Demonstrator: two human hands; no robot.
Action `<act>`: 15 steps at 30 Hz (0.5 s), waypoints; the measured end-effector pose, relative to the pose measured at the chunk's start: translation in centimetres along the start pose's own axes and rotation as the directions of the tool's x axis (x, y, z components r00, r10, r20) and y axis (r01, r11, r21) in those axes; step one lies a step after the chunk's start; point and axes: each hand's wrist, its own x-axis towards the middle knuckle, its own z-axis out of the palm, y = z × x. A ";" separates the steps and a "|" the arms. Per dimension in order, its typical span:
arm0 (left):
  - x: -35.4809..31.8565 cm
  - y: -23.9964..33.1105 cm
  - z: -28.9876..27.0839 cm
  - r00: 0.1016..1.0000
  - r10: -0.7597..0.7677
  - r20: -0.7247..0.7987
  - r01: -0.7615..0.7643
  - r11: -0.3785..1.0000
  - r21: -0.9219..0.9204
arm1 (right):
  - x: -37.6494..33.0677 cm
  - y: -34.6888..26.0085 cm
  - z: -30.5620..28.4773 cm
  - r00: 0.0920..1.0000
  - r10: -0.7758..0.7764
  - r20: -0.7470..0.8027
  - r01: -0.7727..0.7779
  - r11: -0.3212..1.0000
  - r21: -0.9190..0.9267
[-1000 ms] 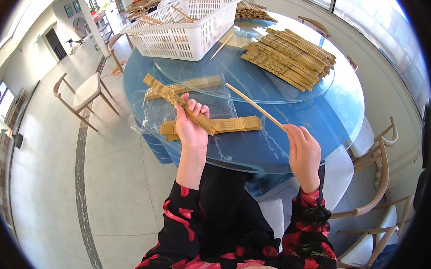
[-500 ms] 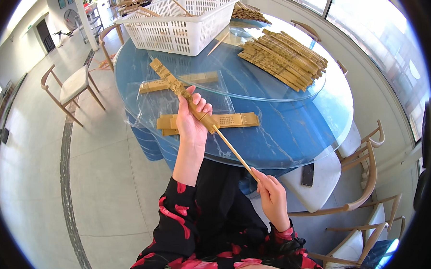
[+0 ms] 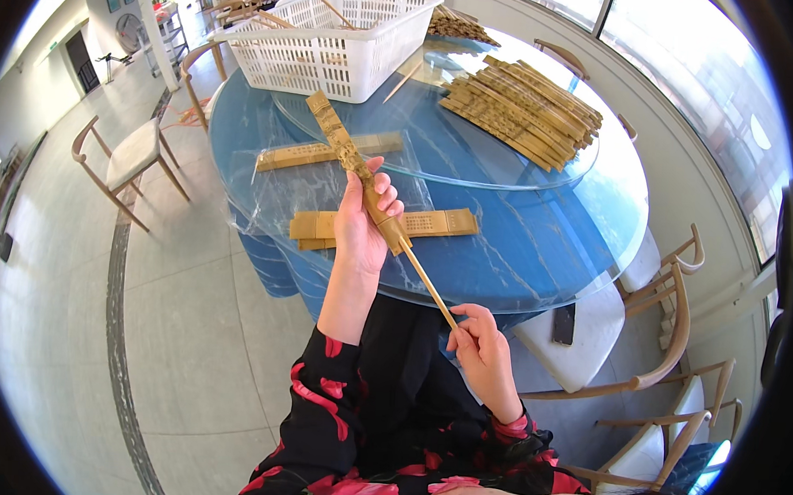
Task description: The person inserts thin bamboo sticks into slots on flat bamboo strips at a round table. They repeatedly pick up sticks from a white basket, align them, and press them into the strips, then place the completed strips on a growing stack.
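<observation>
My left hand [image 3: 362, 224] grips a long flat bamboo sleeve [image 3: 343, 148] that points up and away toward the basket. A thin bamboo stick [image 3: 426, 280] sticks out of the sleeve's near end. My right hand [image 3: 485, 353] pinches the stick's lower end just off the table's near edge. Under my left hand lies a flat stack of bamboo slips [image 3: 424, 224] on the blue round table [image 3: 547, 245]. A second flat stack [image 3: 325, 151] lies farther back.
A white plastic basket [image 3: 335, 37] stands at the table's far side. A large pile of bamboo strips [image 3: 522, 111] rests on the glass turntable [image 3: 453, 166]. Wooden chairs stand at the left [image 3: 130, 161] and right [image 3: 651, 294]. A dark phone [image 3: 563, 324] lies on a white seat.
My right hand has swung the thin stick from out at the right down toward me and lined it into the sleeve's near end. The left hand raised the sleeve and tilted it steeper.
</observation>
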 end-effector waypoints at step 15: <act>0.8 -0.2 -1.0 1.000 -0.016 -0.015 0.015 0.993 -0.116 | 12.0 -1.9 5.1 0.917 -0.398 -0.014 0.372 0.869 -0.325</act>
